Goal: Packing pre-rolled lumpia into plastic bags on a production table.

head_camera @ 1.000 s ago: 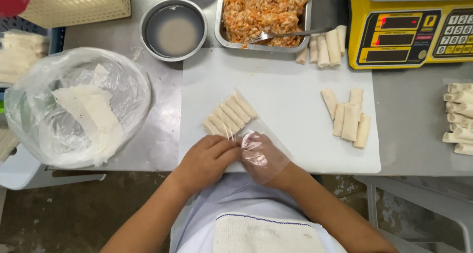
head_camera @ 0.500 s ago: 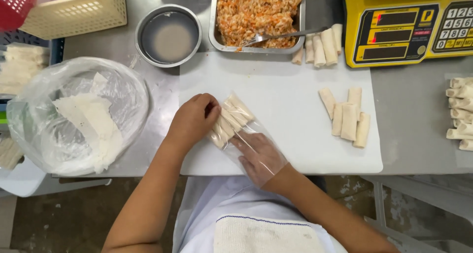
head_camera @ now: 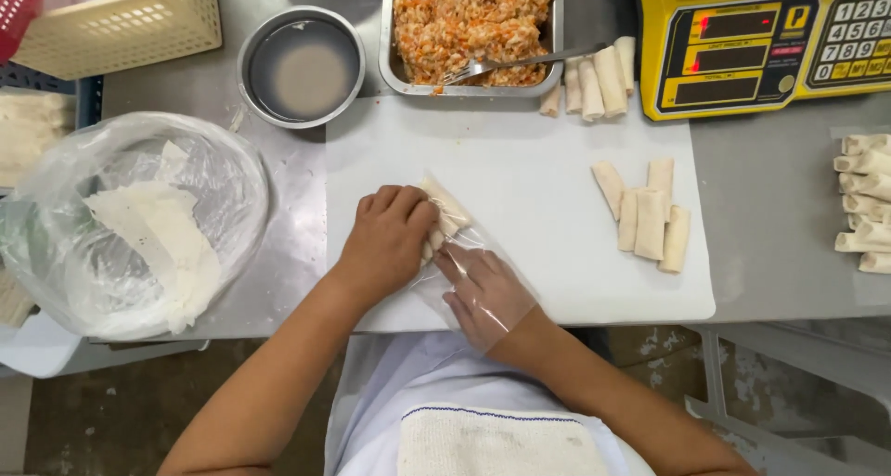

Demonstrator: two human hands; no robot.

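My left hand (head_camera: 388,238) lies over a row of small pale spring rolls (head_camera: 447,211) on the white cutting board (head_camera: 520,160), fingers curled around them. My right hand (head_camera: 484,292), inside a clear plastic bag, sits just right of and below the rolls, its fingers touching their near end. Most of the row is hidden under my left hand. The clear plastic reaches up around the rolls.
A steel tray of shredded filling (head_camera: 473,21) with a fork (head_camera: 520,64) stands at the back, a steel bowl of liquid (head_camera: 302,66) to its left. More rolls (head_camera: 645,216) lie on the board's right. A yellow scale (head_camera: 770,40), bagged wrappers (head_camera: 139,225) and a basket (head_camera: 121,17) surround it.
My left hand moved up from the board's near edge onto the row of rolls and closed over it. My right hand in the plastic slid in against the rolls.
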